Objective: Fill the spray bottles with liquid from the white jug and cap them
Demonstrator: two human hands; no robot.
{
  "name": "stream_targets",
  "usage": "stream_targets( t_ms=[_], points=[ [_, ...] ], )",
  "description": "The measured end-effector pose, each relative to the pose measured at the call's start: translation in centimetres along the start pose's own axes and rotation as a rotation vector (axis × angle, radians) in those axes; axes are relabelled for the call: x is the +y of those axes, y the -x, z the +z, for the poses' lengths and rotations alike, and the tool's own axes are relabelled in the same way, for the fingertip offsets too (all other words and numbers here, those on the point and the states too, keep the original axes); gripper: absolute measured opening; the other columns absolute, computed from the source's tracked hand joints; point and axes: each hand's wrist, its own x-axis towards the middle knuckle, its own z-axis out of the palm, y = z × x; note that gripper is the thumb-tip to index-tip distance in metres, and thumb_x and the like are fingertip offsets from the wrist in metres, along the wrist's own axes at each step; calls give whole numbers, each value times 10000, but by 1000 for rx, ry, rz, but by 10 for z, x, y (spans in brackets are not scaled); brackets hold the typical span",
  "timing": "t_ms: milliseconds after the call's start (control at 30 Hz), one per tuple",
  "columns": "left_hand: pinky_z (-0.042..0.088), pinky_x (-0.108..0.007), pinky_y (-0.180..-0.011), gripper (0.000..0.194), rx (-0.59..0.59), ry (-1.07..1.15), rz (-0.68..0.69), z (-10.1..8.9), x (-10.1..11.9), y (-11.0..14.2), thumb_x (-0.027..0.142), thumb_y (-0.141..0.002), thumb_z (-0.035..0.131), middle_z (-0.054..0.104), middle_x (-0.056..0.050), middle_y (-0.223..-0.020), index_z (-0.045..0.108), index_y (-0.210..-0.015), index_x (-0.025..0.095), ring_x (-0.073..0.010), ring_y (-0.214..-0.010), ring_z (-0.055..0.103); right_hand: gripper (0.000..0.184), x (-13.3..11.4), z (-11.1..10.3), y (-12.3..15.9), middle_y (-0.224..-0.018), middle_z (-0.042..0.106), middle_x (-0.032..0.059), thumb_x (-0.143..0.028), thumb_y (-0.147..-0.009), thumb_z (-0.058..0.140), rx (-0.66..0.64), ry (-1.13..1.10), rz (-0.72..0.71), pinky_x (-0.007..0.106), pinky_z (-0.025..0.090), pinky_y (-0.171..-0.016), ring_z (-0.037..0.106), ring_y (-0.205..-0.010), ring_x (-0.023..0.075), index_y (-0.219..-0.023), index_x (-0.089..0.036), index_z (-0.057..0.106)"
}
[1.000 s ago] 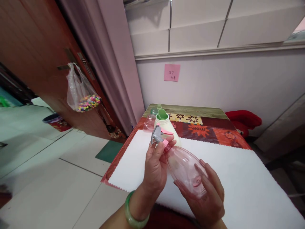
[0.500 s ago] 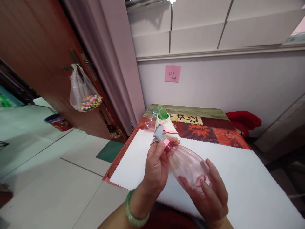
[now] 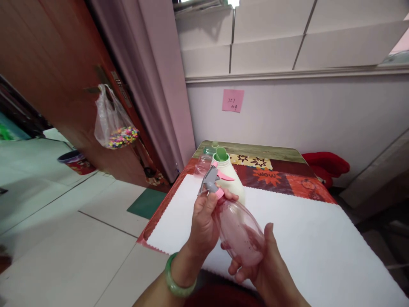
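A clear pink spray bottle (image 3: 238, 230) with a grey and pink trigger head (image 3: 211, 181) is held tilted above the table, its head toward the upper left. My left hand (image 3: 204, 221), a green bangle on its wrist, wraps around the bottle's neck just below the pink collar. Under the bottle's base, my right hand (image 3: 271, 268) cups the lower end, its fingers curling beneath and its thumb raised on the right side. Behind the trigger head stands a cream-white bottle (image 3: 238, 185) with a green cap or scoop (image 3: 221, 154) in its mouth.
A white sheet (image 3: 303, 230) covers most of the small patterned table (image 3: 277, 183). Another clear bottle (image 3: 203, 164) is at its back left. A bag of colourful beads (image 3: 118, 134) hangs from the door handle; a bucket (image 3: 76, 162) stands on the floor.
The bottle has turned more upright and shifted slightly left. My right hand has moved from the bottle's right side to beneath its base; my left still grips the neck.
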Motion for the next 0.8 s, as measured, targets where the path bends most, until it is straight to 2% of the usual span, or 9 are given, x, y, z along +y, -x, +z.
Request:
stream_targets(
  t_ms=[67, 133, 233, 333, 467, 533, 567, 700, 800],
  points=[
    [522, -367, -900, 228, 38, -8, 16, -1, 1, -1, 406, -917, 684, 702, -55, -867, 743, -900, 187, -214, -873, 681, 869, 8, 1, -1, -1108, 711, 166, -813, -817, 603, -18, 14, -60, 308, 598, -469, 738, -561, 201, -1427, -200, 523],
    [518, -346, -887, 204, 81, -28, 47, -2, 3, -2, 388, -919, 686, 704, -49, -858, 736, -898, 192, -204, -866, 682, 945, 19, 1, -3, -1262, 667, 151, -617, -774, 800, -15, 111, -194, 352, 632, -530, 768, -657, 224, -1554, -329, 351],
    [516, -328, -891, 197, 133, -39, 87, -1, 6, -1, 379, -913, 701, 702, -42, -845, 738, -879, 188, -191, -862, 685, 1105, 35, -4, -7, -1471, 552, 162, -397, -781, 843, 43, 421, -524, 464, 661, -772, 763, -1020, 302, -1618, -406, 123],
    [528, -331, -864, 211, 162, -27, 79, 0, 6, 1, 407, -891, 729, 709, -39, -847, 746, -885, 197, -196, -857, 693, 988, 44, -18, -16, -1555, 464, 209, -413, -817, 805, 186, 808, -886, 533, 590, -974, 610, -1308, 369, -1614, -280, 236],
    [528, -374, -902, 285, 104, -42, 21, -4, 6, 1, 461, -884, 725, 752, -77, -895, 764, -909, 180, -238, -890, 722, 1030, 43, -40, -25, -1438, 571, 226, -489, -739, 863, 289, 979, -1097, 516, 619, -903, 661, -1214, 393, -1577, -206, 334],
    [519, -394, -935, 300, 63, -37, -3, -8, 7, -2, 467, -886, 719, 762, -90, -895, 763, -930, 174, -252, -893, 731, 1027, 40, -46, -26, -1418, 597, 221, -544, -713, 866, 236, 874, -1047, 495, 629, -878, 670, -1201, 396, -1549, -200, 379],
    [515, -405, -950, 297, 43, -27, -7, -9, 8, -3, 465, -888, 715, 760, -89, -887, 759, -935, 175, -255, -895, 732, 1009, 38, -46, -25, -1415, 607, 211, -570, -704, 861, 170, 763, -940, 476, 637, -856, 681, -1185, 388, -1530, -212, 406],
    [511, -457, -980, 301, -27, 58, -39, -9, 8, -3, 482, -890, 701, 698, -63, -854, 728, -946, 187, -264, -908, 711, 866, 35, -32, -20, -1121, 751, 172, -829, -821, 559, -153, 285, -261, 307, 592, -478, 778, -776, 278, -1434, -220, 499],
    [523, -448, -945, 281, 0, 122, -78, -7, 8, 0, 468, -902, 688, 654, -42, -865, 697, -997, 204, -241, -872, 692, 1039, 33, -17, -16, -908, 765, 170, -983, -780, 252, -318, 34, 128, 177, 452, -363, 718, -551, 180, -1286, -146, 604]
  ],
)
